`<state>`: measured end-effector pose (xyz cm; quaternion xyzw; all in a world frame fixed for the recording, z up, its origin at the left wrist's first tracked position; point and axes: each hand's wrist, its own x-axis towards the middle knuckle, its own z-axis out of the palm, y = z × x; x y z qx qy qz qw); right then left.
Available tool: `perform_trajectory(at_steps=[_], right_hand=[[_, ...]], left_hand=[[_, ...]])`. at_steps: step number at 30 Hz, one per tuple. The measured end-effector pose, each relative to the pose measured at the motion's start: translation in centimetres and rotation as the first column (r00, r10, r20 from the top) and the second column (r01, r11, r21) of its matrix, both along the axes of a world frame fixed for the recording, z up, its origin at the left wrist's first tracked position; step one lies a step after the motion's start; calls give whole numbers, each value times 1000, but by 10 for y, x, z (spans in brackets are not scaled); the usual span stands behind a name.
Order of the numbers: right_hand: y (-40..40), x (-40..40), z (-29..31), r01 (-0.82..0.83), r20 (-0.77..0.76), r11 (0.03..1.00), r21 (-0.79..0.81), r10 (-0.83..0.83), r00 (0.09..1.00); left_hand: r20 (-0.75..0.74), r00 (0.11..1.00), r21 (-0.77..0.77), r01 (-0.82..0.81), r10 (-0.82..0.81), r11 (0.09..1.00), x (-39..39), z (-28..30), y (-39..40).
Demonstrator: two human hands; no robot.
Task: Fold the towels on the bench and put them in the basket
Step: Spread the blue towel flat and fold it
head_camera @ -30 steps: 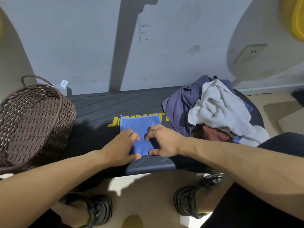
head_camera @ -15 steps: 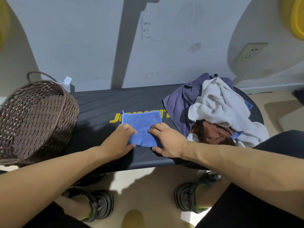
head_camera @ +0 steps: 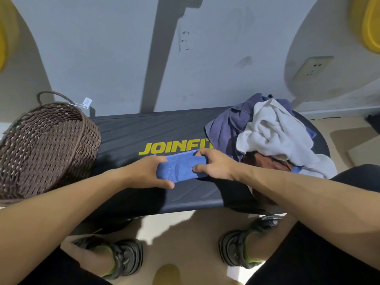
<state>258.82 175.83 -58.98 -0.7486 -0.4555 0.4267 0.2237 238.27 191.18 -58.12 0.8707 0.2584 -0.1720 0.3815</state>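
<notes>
Small blue terry towel [head_camera: 181,168], folded into a narrow band, gripped at either end by left hand [head_camera: 148,172] and right hand [head_camera: 213,164] over the black padded bench [head_camera: 127,134]. Flanked by brown woven wicker basket [head_camera: 45,145] at left and heap of white, purple and brown towels [head_camera: 269,134] at right.

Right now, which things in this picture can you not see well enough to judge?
- Inside of the basket: head view, its own wall hides it, and the left edge cuts it.
- Brown cloth: mostly buried under the white towel.
- Ends of the blue towel: covered by the left hand and right hand.
- Basket tag: print too small.
</notes>
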Motion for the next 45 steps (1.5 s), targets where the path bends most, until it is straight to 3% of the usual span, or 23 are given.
perform_trajectory(at_steps=[3,6,9,12,15,17,21,23,25,27,29,30,32,34,36,38,40,42,45], right_hand=[[6,7,1,58,-85,998,-36,-61,995],[11,14,8,144,-191,990,-10,-143,971],[14,23,24,215,-370,977,6,-197,908],[14,27,31,204,-485,979,5,-176,856],[12,25,29,206,-508,978,-37,-196,839],[9,21,26,180,-493,982,-55,-183,851],[4,17,13,162,-365,985,-65,-175,914],[3,18,8,144,-267,988,-65,-156,951],[4,21,9,103,-184,994,-27,-107,977],[6,25,11,18,13,1000,23,-18,1000],[7,24,10,-65,278,995,70,43,960],[7,21,9,-91,347,992,89,55,936],[4,12,7,-104,356,989,103,61,933],[0,6,7,-33,245,996,86,11,969],[-3,4,11,65,120,997,28,-68,990],[-4,5,12,177,-65,984,-34,-179,982],[-6,5,12,262,-236,960,-99,-278,931],[-9,5,11,270,-209,955,-120,-290,934],[-16,6,9,235,-72,969,-75,-241,968]], left_hand=[[126,990,0,-68,68,998,2,2,4],[191,949,-169,-220,251,961,9,11,13],[143,882,-443,-348,449,826,11,21,19],[61,801,-608,-443,595,659,14,20,19],[-31,845,-737,-380,534,559,13,17,16],[-28,871,-732,-352,490,584,10,13,13],[-33,804,-572,-502,593,649,5,-4,4],[30,841,-453,-470,540,757,2,-8,4],[140,902,-198,-378,407,905,0,-7,11],[197,939,-10,-287,283,958,2,-3,15],[165,938,-131,-286,305,949,4,3,13],[113,921,-292,-327,372,899,6,6,11],[-85,857,-586,-455,508,670,9,11,5],[-230,801,-679,-538,552,499,12,12,3],[-236,748,-673,-587,621,450,13,7,0],[-161,699,-617,-623,697,482,12,-1,-6],[-77,716,-494,-632,694,597,10,-7,-10],[-33,777,-371,-593,628,714,8,-8,-11],[-54,838,-302,-532,542,791,7,-7,-13]])
